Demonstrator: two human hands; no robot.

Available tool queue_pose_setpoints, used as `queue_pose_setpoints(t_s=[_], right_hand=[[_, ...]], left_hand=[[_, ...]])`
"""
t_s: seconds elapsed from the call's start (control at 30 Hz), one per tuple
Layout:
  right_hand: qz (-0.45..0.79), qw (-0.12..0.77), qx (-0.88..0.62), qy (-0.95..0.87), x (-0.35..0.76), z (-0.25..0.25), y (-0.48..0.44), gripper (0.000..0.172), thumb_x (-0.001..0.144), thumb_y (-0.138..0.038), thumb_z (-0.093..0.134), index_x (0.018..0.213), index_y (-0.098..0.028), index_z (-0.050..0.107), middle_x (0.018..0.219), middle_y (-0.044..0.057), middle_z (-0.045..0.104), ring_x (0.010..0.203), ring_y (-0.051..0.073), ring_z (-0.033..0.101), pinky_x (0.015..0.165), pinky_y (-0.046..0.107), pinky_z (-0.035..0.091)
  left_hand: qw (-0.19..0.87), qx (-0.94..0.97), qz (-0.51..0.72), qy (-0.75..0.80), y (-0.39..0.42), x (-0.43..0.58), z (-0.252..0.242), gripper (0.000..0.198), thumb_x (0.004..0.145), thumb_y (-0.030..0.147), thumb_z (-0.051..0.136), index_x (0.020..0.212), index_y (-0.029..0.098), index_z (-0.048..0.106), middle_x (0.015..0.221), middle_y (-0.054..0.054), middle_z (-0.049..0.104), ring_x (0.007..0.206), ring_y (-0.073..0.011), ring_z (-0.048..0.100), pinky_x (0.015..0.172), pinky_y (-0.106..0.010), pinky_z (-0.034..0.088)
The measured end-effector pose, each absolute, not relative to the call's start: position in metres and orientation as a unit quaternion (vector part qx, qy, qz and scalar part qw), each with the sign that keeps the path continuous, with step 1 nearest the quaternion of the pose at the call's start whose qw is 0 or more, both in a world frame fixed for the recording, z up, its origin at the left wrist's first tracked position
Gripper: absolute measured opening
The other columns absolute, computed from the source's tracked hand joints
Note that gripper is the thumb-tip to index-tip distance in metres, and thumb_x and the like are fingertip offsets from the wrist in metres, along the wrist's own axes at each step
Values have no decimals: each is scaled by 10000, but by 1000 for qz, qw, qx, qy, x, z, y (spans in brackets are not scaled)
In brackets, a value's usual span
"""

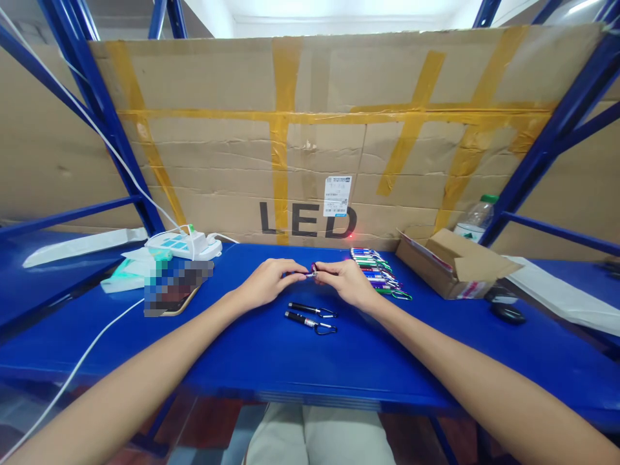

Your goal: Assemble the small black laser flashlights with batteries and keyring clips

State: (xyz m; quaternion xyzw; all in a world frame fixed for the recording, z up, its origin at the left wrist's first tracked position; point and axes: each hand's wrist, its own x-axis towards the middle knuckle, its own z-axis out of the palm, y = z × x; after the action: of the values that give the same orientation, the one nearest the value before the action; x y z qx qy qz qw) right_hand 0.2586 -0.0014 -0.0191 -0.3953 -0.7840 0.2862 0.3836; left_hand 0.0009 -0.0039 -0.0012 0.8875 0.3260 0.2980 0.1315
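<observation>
My left hand (267,281) and my right hand (345,281) meet over the middle of the blue table (300,361). Together they pinch a small keychain flashlight (310,274), each hand on one end, with most of it hidden by my fingers. A red light dot (351,236) shows on the cardboard wall straight ahead. Two black keychain flashlights (310,315) lie side by side on the table just in front of my hands. A row of several coloured keychain flashlights (378,271) lies to the right of my right hand.
An open cardboard box (453,265) sits at the right, with a plastic bottle (477,219) behind it and a black mouse (507,314) beside it. At the left are a white power strip (181,245), a phone (172,294) and a white cable (87,349). Blue rack posts frame both sides.
</observation>
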Motion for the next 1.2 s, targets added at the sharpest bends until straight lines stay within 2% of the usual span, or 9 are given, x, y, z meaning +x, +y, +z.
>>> queue_pose_setpoints(t_s=[0.13, 0.33, 0.57, 0.67, 0.8, 0.93, 1.07, 1.2], right_hand=[[281, 382, -391, -789, 261, -20, -1, 289, 960, -433, 703, 993, -217, 891, 904, 32, 848, 922, 279, 769, 912, 401, 603], [269, 369, -391, -799, 261, -18, -5, 301, 977, -437, 699, 1096, -235, 889, 932, 20, 853, 962, 299, 771, 868, 387, 610], [210, 346, -387, -828, 264, -6, -9, 294, 1036, -429, 657, 1144, -258, 871, 958, 37, 851, 973, 309, 763, 874, 389, 589], [156, 314, -389, -852, 265, -1, -11, 285, 1077, -390, 614, 1161, -252, 848, 1001, 76, 845, 982, 294, 751, 871, 365, 554], [93, 244, -389, -883, 263, 8, -15, 271, 1114, -290, 559, 1067, -213, 815, 1006, 98, 815, 914, 249, 721, 809, 318, 479], [52, 199, -381, -901, 265, 15, -14, 237, 1112, -261, 573, 1123, -195, 801, 1011, 103, 774, 929, 249, 691, 814, 325, 456], [27, 231, -374, -898, 268, 8, -15, 280, 1134, -279, 531, 1277, -214, 763, 1020, 86, 698, 940, 237, 657, 838, 332, 480], [42, 270, -383, -883, 268, -9, -19, 334, 1170, -341, 445, 1253, -225, 747, 1009, 75, 659, 947, 234, 653, 869, 345, 511]], left_hand=[[131, 880, 312, 335, -2, -1, -2, 346, 1109, 476, 587, 1236, 259, 824, 1238, -56, 827, 1140, -255, 767, 1012, -341, 571], [129, 863, 341, 349, -3, -2, -1, 347, 1103, 478, 591, 1216, 250, 827, 1202, -50, 833, 1073, -243, 774, 1026, -345, 576], [95, 867, 333, 358, -4, -1, 0, 360, 1119, 482, 547, 1220, 251, 805, 1188, -62, 820, 1045, -243, 765, 973, -344, 582], [82, 876, 318, 353, -3, -2, -1, 368, 1128, 486, 524, 1231, 260, 796, 1191, -62, 818, 1067, -247, 764, 955, -340, 580], [70, 889, 291, 347, -3, -3, -2, 364, 1137, 468, 516, 1271, 259, 781, 1253, -59, 812, 1138, -254, 760, 1007, -352, 569], [62, 900, 265, 339, -4, -4, -3, 386, 1145, 440, 509, 1418, 269, 722, 1406, -54, 766, 1276, -267, 724, 1102, -381, 544], [50, 903, 263, 335, -7, -3, -4, 386, 1137, 442, 524, 1430, 290, 723, 1416, -52, 761, 1283, -267, 724, 1117, -382, 548], [54, 905, 266, 327, -9, -2, -4, 392, 1142, 432, 514, 1456, 298, 706, 1430, -54, 753, 1298, -252, 719, 1135, -375, 544]])
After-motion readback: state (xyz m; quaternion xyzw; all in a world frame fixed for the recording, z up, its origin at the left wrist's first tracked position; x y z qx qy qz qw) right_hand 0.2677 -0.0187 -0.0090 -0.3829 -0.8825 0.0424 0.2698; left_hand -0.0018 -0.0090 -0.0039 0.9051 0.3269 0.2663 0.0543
